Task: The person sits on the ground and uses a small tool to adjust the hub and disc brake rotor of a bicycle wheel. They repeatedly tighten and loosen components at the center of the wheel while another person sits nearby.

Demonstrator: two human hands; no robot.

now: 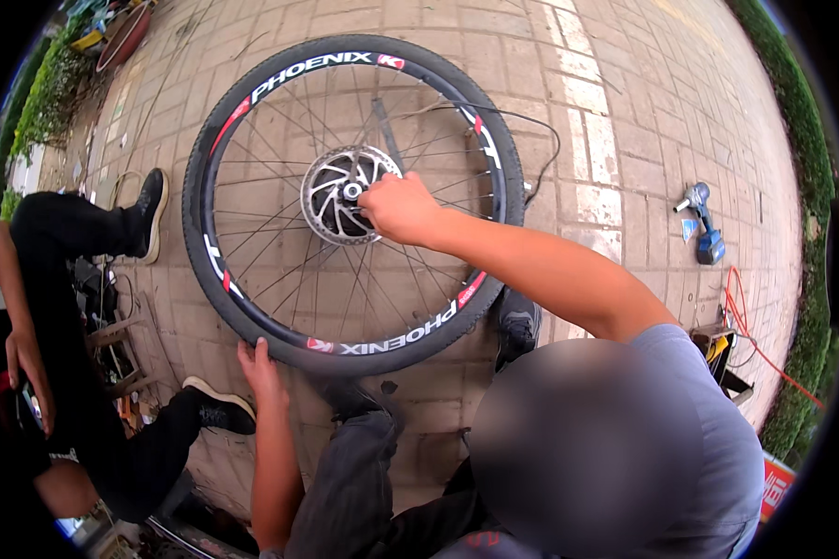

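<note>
A bicycle wheel [356, 361] with a black tyre, a dark rim and thin spokes lies flat on the paving before me. At its hub is a silver disc brake rotor [322, 220]. My right hand [399, 207] is closed over the right side of the hub and rotor; what its fingers hold, if anything, is hidden. A flat grey bar [385, 129] runs from the far side towards this hand; I cannot tell whether they touch. At the near left edge of the tyre, my left hand [265, 374] grips it with thumb and fingers.
A thin dark cable [557, 140] loops past the wheel's right side. Farther right lie a blue cordless power tool [707, 228] and an orange-red cord [738, 303]. At left sits another person in black trousers [75, 224], one shoe [219, 410] near the wheel. Hedges line both sides.
</note>
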